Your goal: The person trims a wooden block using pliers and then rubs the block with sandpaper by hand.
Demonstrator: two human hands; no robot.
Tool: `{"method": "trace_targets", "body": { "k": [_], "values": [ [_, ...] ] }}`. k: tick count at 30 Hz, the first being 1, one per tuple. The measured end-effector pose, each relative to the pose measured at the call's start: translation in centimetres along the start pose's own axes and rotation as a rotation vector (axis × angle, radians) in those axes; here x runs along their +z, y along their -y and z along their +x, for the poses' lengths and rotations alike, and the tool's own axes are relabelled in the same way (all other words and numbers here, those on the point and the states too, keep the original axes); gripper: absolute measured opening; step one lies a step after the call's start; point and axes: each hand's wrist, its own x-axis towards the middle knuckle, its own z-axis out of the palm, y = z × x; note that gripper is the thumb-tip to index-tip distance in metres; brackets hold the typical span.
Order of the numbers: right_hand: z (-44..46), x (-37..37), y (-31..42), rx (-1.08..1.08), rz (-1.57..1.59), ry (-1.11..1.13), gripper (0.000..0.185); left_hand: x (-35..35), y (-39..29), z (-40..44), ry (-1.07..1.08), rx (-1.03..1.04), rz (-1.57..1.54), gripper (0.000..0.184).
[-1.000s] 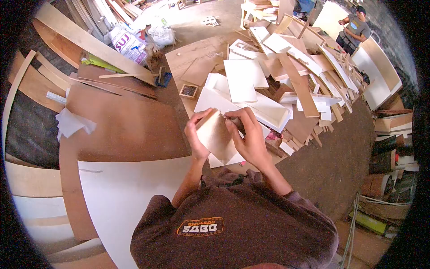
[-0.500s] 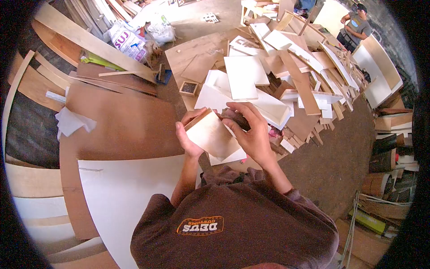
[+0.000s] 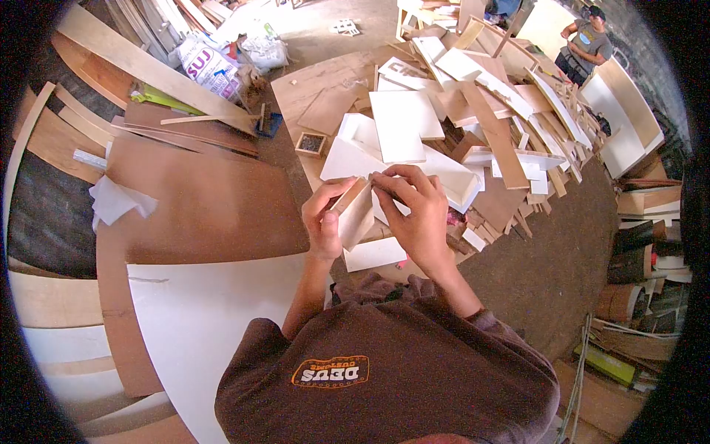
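Note:
A small pale wooden piece (image 3: pixel 356 216), shaped like a shallow box or block, is tilted between my hands in front of my chest. My left hand (image 3: pixel 324 218) grips its left edge, with the thumb on the near side. At its upper right edge is my right hand (image 3: pixel 413 211), its fingers bent and pinched together; a dark object shows partly under them in the earlier views, but now it is mostly hidden. Beneath the hands lie white boards (image 3: pixel 375 254) on the wooden worktable (image 3: pixel 290 87).
Boards and offcuts (image 3: pixel 494 133) are piled beyond my hands. A small box of dark bits (image 3: pixel 310 143) sits on the worktable. Brown sheet (image 3: pixel 200 200) and white sheet (image 3: pixel 214 318) lie at left. Another person (image 3: pixel 589 46) is at the upper right.
The wooden piece has turned more edge-on, so its broad face looks narrower. My right hand has shifted slightly along its upper edge, and the dark object under the fingers is less visible.

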Motion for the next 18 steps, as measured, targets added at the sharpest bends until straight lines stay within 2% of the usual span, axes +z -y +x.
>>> {"method": "trace_targets", "body": {
  "k": [6, 9, 11, 18],
  "values": [
    [-0.1, 0.3, 0.5, 0.042, 0.028, 0.045, 0.022, -0.2, -0.1, 0.2, 0.017, 0.08, 0.112, 0.066],
    [0.2, 0.6, 0.5, 0.0, 0.018, 0.053, 0.02, -0.3, -0.2, 0.1, -0.009, 0.059, 0.102, 0.064],
    [0.3, 0.8, 0.7, 0.073, 0.079, 0.088, 0.016, -0.5, 0.1, 0.1, -0.017, 0.053, 0.113, 0.063],
    [-0.1, 1.7, -0.1, 0.111, 0.098, 0.113, 0.018, -0.3, 0.5, -0.3, -0.043, -0.006, 0.14, 0.058]
  ]
}}
